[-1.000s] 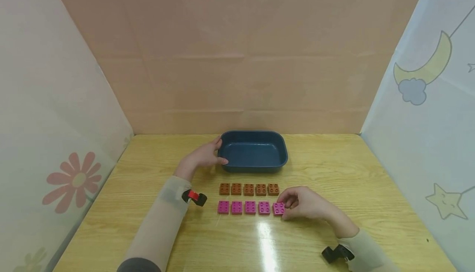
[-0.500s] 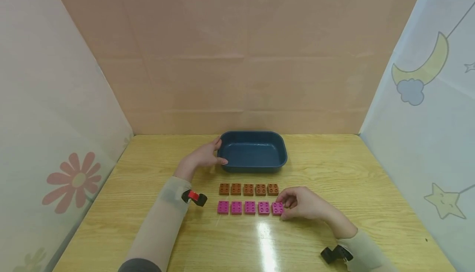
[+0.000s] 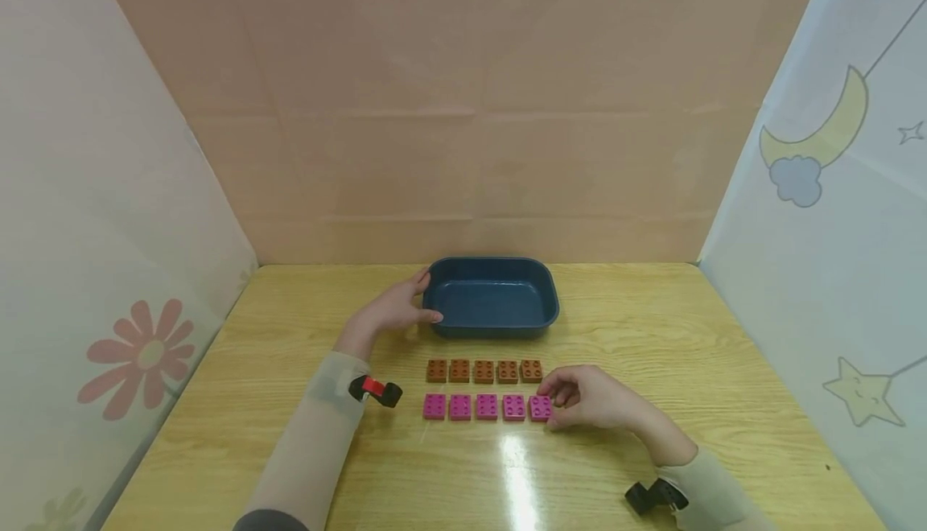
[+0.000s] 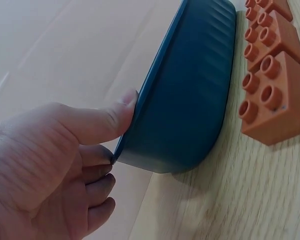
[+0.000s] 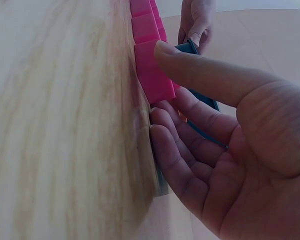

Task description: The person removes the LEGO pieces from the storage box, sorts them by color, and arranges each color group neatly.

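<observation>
My left hand [image 3: 397, 306] grips the left end of a dark blue rectangular tray [image 3: 496, 331], thumb over the rim. In the left wrist view the thumb lies on the tray's rim [image 4: 157, 70], with the fingers curled below. My right hand [image 3: 597, 398] pinches the rightmost pink toy brick [image 3: 540, 408] of the front row between thumb and fingers. In the right wrist view the thumb tip presses one side of that pink brick [image 5: 152, 75], which sits at table level. The other pink bricks [image 3: 487, 407] stand in line to its left.
Several orange-brown toy bricks [image 3: 484, 372] form a second row between the tray and the pink row. The wooden table [image 3: 630, 314] ends at a beige back wall [image 3: 463, 153], with patterned white walls on both sides.
The rightmost pink brick has shifted slightly left in my right hand, a little closer to its neighbour. The left hand keeps its grip on the tray. The head view has drifted slightly.
</observation>
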`<state>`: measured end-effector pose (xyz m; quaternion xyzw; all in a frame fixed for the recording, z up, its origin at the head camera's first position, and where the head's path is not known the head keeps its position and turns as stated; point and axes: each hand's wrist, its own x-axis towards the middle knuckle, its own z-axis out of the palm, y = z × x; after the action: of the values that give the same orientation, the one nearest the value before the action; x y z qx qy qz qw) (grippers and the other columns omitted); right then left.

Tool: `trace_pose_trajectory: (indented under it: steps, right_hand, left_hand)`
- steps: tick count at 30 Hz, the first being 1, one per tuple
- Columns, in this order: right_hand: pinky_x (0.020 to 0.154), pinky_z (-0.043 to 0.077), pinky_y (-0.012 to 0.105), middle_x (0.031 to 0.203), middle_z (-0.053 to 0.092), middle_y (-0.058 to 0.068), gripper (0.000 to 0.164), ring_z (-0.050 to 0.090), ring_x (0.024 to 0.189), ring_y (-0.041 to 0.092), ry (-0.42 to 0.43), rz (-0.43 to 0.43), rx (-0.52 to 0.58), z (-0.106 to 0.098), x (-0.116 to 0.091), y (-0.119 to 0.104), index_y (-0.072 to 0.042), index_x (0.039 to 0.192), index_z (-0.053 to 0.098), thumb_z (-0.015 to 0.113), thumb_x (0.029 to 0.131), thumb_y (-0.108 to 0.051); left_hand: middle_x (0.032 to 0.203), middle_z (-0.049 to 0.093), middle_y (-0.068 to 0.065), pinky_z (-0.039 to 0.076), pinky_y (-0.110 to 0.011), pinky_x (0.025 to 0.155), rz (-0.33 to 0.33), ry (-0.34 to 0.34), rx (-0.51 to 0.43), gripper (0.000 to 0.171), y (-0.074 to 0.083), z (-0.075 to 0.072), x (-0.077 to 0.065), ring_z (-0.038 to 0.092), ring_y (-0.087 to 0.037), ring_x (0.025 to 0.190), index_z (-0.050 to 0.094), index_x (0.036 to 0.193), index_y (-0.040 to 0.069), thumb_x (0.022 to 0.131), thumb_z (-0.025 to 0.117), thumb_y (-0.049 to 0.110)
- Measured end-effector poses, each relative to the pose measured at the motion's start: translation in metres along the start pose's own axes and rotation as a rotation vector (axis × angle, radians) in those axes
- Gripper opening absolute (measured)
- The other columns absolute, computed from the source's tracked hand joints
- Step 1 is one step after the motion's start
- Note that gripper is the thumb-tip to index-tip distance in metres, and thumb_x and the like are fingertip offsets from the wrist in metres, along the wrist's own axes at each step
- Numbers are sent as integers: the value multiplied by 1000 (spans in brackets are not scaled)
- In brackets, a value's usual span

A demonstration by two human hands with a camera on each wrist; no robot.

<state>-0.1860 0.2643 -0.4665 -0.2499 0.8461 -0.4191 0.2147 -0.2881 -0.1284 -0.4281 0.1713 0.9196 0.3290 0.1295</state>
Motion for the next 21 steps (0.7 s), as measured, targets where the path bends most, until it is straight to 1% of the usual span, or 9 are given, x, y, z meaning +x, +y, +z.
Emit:
trace_pose_trajectory:
  steps: [4,9,17,19,21]
  right_hand:
    - [84,61,28,108,70,4,38,66,98,24,0,8,4,1,0,1,-10,116,75,94,84,-17]
    - [84,61,28,108,70,4,36,66,98,25,2,14,1,2,1,1,-11,115,76,93,85,-18]
    - [84,61,28,109,71,4,37,66,99,25,2,5,4,1,0,1,-10,116,75,93,85,-18]
    - [86,61,28,111,72,4,39,67,100,26,1,-4,9,0,-1,1,-9,118,75,93,85,-18]
    - [87,61,28,114,72,5,41,67,101,26,-2,-13,15,-1,-1,0,-8,121,74,93,85,-18]
  left_hand:
    - [175,22,-15,20,-55,129,8,1,7,104,-2,0,1,19,-37,162,13,171,4,99,80,36]
    - [176,21,-14,20,-55,129,3,2,3,103,-2,0,1,19,-37,162,14,172,5,99,79,38]
    - [175,22,-13,22,-57,128,7,-4,-11,105,-3,-1,-2,22,-37,161,10,173,8,100,78,39]
    - [176,20,-13,23,-56,128,18,-1,1,104,-4,-1,-2,22,-37,161,11,173,8,100,78,39]
    - [178,15,-12,23,-56,128,35,0,12,103,-7,-1,-1,21,-36,161,11,172,7,100,77,40]
